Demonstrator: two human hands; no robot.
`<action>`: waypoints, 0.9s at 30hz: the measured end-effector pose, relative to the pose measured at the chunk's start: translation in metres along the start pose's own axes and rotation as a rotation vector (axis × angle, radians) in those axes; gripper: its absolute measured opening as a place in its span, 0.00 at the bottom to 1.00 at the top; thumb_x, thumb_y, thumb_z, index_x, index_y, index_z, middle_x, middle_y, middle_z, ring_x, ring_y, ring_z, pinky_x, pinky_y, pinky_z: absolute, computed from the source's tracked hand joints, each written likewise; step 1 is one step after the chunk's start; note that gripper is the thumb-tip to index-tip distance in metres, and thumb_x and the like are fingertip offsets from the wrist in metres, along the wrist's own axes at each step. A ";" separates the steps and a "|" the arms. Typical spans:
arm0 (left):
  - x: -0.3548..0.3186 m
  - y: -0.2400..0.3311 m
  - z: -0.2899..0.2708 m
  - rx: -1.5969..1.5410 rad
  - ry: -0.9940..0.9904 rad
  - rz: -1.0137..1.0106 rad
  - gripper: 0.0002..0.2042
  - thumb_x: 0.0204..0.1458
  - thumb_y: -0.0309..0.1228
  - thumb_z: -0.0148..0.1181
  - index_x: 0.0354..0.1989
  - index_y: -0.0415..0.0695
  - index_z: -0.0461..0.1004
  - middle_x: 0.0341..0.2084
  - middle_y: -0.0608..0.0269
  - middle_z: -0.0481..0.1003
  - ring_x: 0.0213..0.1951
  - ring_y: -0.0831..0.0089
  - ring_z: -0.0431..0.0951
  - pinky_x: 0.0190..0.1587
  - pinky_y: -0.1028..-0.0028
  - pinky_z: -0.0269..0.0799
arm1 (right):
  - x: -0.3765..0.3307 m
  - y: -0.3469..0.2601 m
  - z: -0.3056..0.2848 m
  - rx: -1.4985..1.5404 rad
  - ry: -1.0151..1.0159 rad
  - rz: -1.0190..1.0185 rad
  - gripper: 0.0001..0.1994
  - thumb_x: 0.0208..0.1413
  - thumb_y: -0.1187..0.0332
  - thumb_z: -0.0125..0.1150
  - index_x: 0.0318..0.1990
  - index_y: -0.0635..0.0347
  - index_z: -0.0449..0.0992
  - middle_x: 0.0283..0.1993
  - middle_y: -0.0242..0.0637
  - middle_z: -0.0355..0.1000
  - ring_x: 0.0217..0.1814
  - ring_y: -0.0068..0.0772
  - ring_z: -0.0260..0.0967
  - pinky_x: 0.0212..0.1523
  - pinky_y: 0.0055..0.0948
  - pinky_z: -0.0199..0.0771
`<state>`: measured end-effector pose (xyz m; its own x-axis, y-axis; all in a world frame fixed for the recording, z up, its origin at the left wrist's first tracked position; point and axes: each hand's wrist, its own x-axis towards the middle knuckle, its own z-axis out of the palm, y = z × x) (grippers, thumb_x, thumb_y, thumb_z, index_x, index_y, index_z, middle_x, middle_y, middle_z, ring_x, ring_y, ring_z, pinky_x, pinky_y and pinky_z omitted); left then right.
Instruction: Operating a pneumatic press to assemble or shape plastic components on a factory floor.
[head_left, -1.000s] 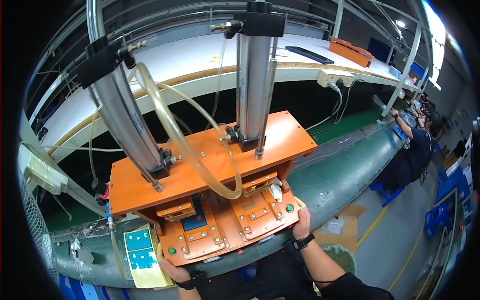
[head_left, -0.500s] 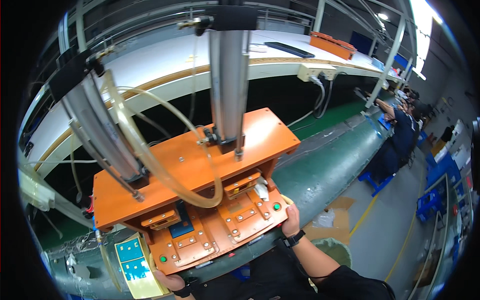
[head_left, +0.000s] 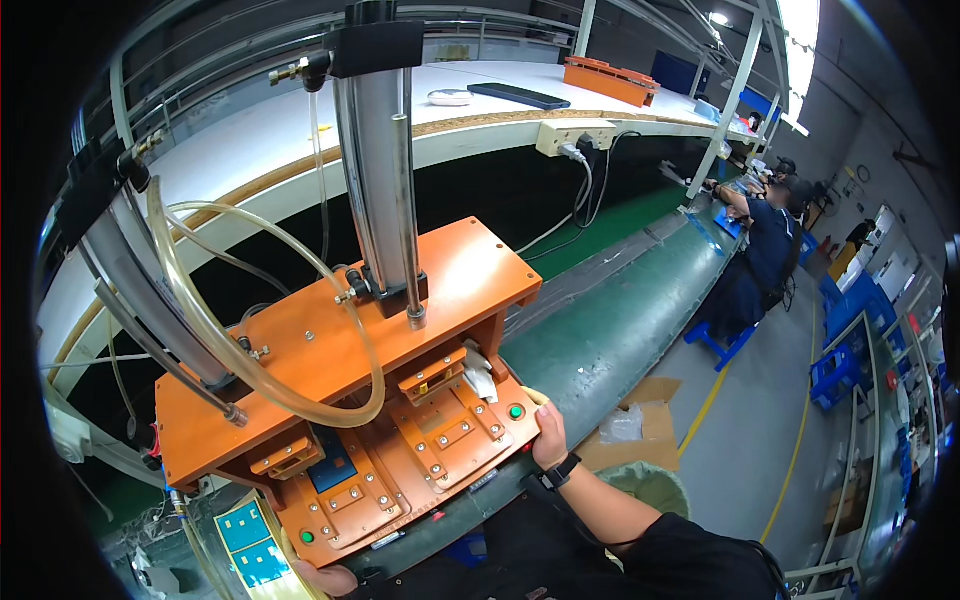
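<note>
An orange pneumatic press (head_left: 345,330) with two upright silver cylinders stands in front of me. My right hand (head_left: 549,440) is closed around the right edge of its front plate, beside a green button (head_left: 516,411). At the front left corner, my left hand (head_left: 326,578) lies against the plate's side, near another green button (head_left: 307,537); its fingers are mostly hidden. A dark blue piece (head_left: 333,468) lies in the plate's left recess, partly under the press head. Beside the left hand is a stack of yellow sheets (head_left: 262,535) with blue patches on top.
A green conveyor belt (head_left: 590,335) runs beneath and past the press. Behind it, a white shelf (head_left: 440,82) carries a phone-like dark slab (head_left: 520,96) and an orange block (head_left: 610,80). Clear hoses loop over the press. A co-worker (head_left: 765,250) sits farther along, near a cardboard box (head_left: 650,425).
The view has swung to the right, so the press and both hands sit farther left in the picture. Both hands stay at the same places on the press.
</note>
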<state>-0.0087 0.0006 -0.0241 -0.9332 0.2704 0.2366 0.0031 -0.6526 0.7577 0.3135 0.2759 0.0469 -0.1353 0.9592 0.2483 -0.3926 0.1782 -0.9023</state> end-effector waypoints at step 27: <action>0.007 -0.009 -0.019 0.108 0.211 -0.013 0.29 0.61 0.46 0.45 0.61 0.33 0.63 0.56 0.49 0.67 0.56 0.61 0.70 0.58 0.66 0.66 | 0.000 0.000 0.002 0.007 -0.008 -0.016 0.25 0.62 0.60 0.40 0.59 0.73 0.64 0.54 0.45 0.71 0.55 0.31 0.70 0.57 0.27 0.67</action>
<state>-0.0216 -0.0047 -0.0409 -0.9878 0.1168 0.1030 0.0187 -0.5676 0.8231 0.3119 0.2752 0.0480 -0.1359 0.9545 0.2655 -0.4015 0.1919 -0.8955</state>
